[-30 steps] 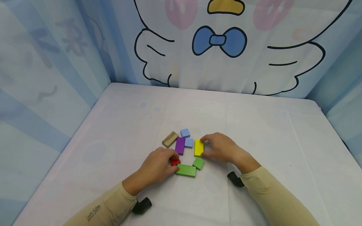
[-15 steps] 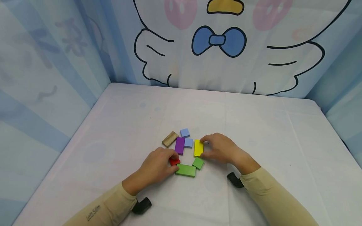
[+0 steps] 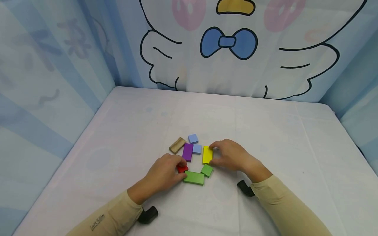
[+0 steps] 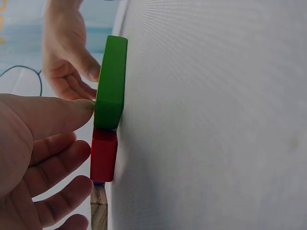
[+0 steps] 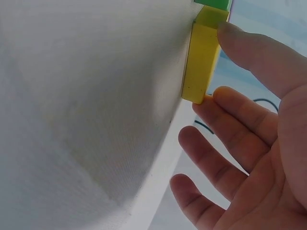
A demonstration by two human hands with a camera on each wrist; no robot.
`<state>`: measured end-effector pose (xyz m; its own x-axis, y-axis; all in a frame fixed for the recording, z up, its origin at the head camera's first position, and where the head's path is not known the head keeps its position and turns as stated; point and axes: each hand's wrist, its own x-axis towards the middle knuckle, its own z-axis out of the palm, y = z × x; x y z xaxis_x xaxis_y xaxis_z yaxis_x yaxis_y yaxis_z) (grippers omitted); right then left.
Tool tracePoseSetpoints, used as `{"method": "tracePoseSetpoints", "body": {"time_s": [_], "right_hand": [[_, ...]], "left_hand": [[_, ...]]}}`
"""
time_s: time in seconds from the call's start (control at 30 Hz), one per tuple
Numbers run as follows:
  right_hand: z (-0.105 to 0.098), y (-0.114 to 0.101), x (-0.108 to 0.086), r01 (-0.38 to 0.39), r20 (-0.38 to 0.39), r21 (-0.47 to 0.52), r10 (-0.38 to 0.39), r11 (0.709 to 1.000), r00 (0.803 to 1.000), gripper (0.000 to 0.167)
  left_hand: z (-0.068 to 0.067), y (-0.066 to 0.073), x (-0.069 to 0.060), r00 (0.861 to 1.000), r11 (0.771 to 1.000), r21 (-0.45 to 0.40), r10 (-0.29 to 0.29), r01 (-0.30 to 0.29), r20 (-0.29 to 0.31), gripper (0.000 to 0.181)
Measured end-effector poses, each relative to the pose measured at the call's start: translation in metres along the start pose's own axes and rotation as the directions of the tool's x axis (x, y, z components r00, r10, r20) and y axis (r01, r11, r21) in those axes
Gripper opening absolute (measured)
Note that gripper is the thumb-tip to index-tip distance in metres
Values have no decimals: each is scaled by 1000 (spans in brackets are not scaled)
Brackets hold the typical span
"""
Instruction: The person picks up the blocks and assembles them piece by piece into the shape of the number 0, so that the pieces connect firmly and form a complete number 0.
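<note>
**Nothing visibly shifts from one second ago to now**

My right hand (image 3: 231, 154) holds the yellow block (image 3: 207, 155) end to end, thumb near, fingertips far, just beside the small green block (image 3: 207, 170) on the white table cover (image 3: 274, 137). My left hand (image 3: 166, 172) sets its thumb to the long green block (image 3: 194, 178) and its fingers to the red block (image 3: 182, 169); whether it pinches, I cannot tell. All look light, stiff and sturdy, perhaps slick-faced; the ends seem the surest hold.
</note>
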<state>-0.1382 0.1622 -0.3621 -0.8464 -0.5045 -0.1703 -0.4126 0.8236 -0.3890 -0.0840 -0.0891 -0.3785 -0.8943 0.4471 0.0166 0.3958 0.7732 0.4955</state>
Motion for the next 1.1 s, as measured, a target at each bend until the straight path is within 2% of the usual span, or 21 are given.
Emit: {"method": "tracePoseSetpoints", "body": {"time_s": [1.1], "right_hand": [[-2,1,-5,16,-9,-47,-16,999,1000,48]], "left_hand": [[1,-2,-1,999,1000,-10,26,-26,-18,24]]}}
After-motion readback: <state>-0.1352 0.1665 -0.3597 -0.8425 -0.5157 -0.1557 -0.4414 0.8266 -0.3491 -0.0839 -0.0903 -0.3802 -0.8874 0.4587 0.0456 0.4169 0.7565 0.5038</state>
